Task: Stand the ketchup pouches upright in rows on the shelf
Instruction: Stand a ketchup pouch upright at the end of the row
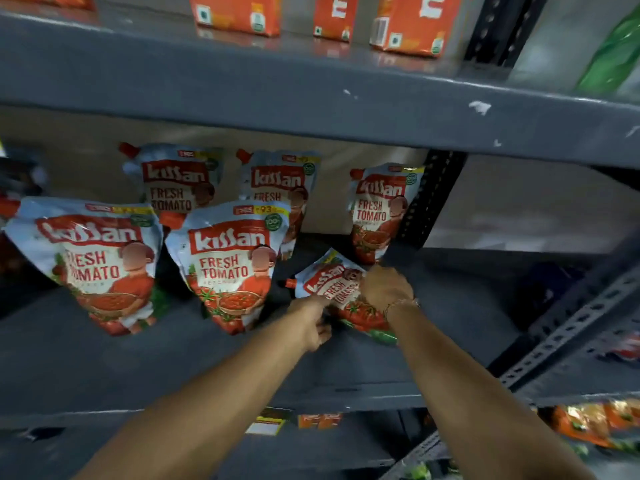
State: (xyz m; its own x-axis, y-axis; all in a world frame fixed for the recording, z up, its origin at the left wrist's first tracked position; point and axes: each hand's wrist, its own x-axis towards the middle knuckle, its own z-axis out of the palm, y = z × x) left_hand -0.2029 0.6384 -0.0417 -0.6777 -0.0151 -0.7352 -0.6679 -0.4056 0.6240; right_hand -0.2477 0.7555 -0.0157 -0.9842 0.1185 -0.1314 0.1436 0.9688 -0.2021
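Several red-and-blue ketchup pouches stand on the grey shelf [173, 368]. Two stand in front, the left pouch [93, 261] and the middle pouch [228, 265]. Three stand behind, the back left pouch [176, 178], the back middle pouch [277, 178] and the back right pouch [377, 209]. A sixth pouch [332, 285] leans tilted at the front right, its red spout pointing left. My left hand [313, 323] grips its lower left edge. My right hand [384, 289] holds its right side.
The shelf above [311, 95] carries orange cartons [239, 12]. A perforated dark upright post [429, 199] stands just right of the pouches. Lower shelves hold orange packets [588, 424] at the bottom right. Green packaging [609, 53] shows at the top right.
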